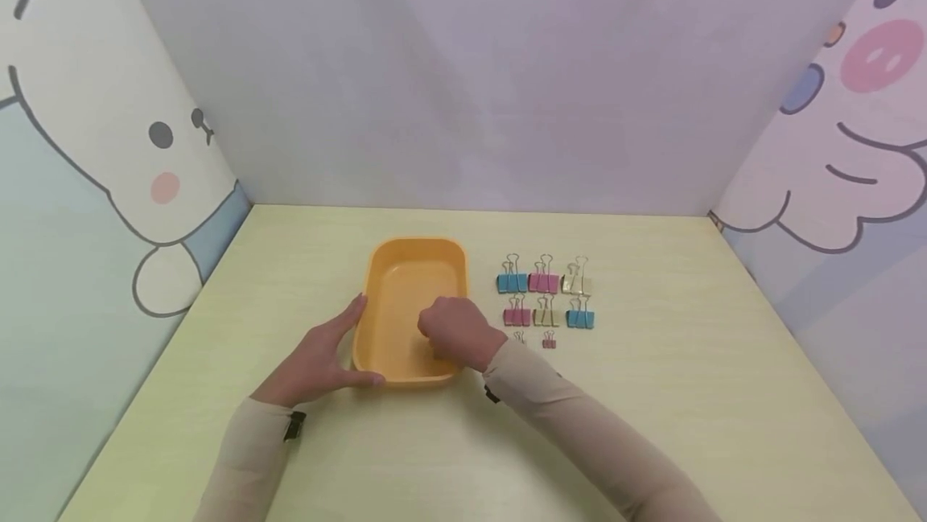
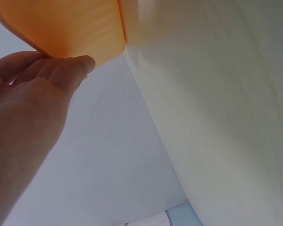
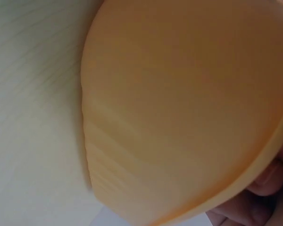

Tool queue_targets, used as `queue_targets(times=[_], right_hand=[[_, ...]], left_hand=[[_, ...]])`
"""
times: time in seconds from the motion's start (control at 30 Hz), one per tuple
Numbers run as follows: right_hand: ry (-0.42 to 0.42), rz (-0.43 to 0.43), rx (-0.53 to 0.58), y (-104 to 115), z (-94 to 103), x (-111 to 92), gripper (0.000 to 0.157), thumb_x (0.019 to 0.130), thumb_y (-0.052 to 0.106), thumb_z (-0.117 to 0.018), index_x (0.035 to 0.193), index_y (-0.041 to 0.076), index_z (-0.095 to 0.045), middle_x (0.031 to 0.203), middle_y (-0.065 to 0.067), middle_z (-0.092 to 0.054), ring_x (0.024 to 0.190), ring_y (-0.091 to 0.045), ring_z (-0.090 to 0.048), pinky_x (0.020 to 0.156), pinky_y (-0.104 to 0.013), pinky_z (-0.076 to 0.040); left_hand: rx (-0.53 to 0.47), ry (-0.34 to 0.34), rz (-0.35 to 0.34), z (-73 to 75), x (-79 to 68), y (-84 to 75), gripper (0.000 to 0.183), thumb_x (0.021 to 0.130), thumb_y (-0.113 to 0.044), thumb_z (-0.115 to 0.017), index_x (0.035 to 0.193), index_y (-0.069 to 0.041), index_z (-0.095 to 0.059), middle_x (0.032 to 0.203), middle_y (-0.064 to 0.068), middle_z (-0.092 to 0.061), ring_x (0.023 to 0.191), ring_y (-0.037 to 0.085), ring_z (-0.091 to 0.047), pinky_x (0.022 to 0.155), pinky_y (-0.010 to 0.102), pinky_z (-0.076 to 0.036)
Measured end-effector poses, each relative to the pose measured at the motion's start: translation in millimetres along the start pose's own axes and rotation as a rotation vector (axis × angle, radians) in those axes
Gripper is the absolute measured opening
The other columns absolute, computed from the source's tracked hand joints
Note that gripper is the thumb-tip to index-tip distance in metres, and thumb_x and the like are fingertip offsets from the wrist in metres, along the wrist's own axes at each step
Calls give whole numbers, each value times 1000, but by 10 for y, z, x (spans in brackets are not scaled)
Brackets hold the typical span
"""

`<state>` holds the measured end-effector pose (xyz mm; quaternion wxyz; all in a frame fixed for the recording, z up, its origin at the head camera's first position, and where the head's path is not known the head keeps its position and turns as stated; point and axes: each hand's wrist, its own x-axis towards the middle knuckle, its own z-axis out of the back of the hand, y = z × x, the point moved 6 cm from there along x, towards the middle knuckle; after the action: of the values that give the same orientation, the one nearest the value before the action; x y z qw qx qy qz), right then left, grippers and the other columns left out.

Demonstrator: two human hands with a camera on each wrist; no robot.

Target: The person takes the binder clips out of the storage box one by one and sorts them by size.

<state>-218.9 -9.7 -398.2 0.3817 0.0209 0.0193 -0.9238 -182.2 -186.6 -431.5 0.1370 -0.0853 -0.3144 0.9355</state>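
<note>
My left hand (image 1: 311, 361) spans the near left corner of an orange rectangular tray (image 1: 416, 238). Its thumb lies at the near rim, the fingers fairly straight along the outer left wall; in the left wrist view the fingertips (image 2: 82, 66) press the wall. Inside the tray, over its right part, my right hand (image 1: 463, 333) is lowered with fingers curled. What those fingers hold is hidden, and I cannot tell whether they hold anything. In the right wrist view the outer tray wall (image 3: 170, 108) hides most of the hand, leaving some fingers (image 3: 269, 179) beyond the rim.
Binder clips stand in rows right of the tray: large blue (image 1: 512, 284), pink (image 1: 543, 284) and pale yellow (image 1: 577, 285); medium pink (image 1: 517, 318), yellow (image 1: 546, 318) and blue (image 1: 580, 319); small pale (image 1: 519, 339) and pink (image 1: 549, 342). Walls edge the pale table (image 1: 652, 409).
</note>
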Motion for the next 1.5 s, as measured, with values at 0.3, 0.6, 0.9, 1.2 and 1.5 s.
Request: queue_targets(times=[0.3, 0.6, 0.9, 1.2, 1.5], right_hand=[[-3, 1, -73, 8, -12, 2, 10, 86, 18, -76, 77, 18, -72, 63, 4, -58, 58, -11, -45, 48, -22, -37], [-10, 15, -142, 28, -18, -5, 5, 88, 18, -76, 85, 16, -74, 70, 0, -66, 58, -11, -48, 51, -25, -52], [8, 19, -78, 39, -68, 37, 10, 88, 15, -74, 78, 15, -72, 64, 2, -61, 56, -11, -47, 48, -21, -43], [79, -18, 170, -26, -124, 80, 15, 87, 20, -79, 73, 19, -72, 66, 7, -60, 67, -12, -50, 58, -21, -42], [9, 31, 336, -92, -95, 76, 9, 89, 13, -73, 83, 16, -80, 77, 7, -72, 70, -8, -56, 67, -16, -49]], left_hand=[[6, -8, -35, 19, 14, -25, 128, 67, -66, -83, 161, -7, -19, 168, 12, -22, 153, 37, -29, 119, 59, -36], [6, -20, -51, 21, 5, -25, 127, 68, -65, -83, 160, -5, -20, 168, 14, -23, 152, 38, -30, 119, 59, -36], [3, -6, -33, 6, 15, -17, 129, 66, -66, -83, 161, -7, -18, 168, 12, -22, 153, 37, -29, 119, 59, -36], [3, -7, -33, 5, 3, -14, 128, 68, -64, -83, 161, -6, -18, 168, 12, -22, 153, 37, -29, 119, 58, -36], [-5, -2, -5, -11, -6, -5, 126, 69, -59, -85, 161, -7, -17, 168, 13, -21, 153, 38, -29, 119, 60, -36]])
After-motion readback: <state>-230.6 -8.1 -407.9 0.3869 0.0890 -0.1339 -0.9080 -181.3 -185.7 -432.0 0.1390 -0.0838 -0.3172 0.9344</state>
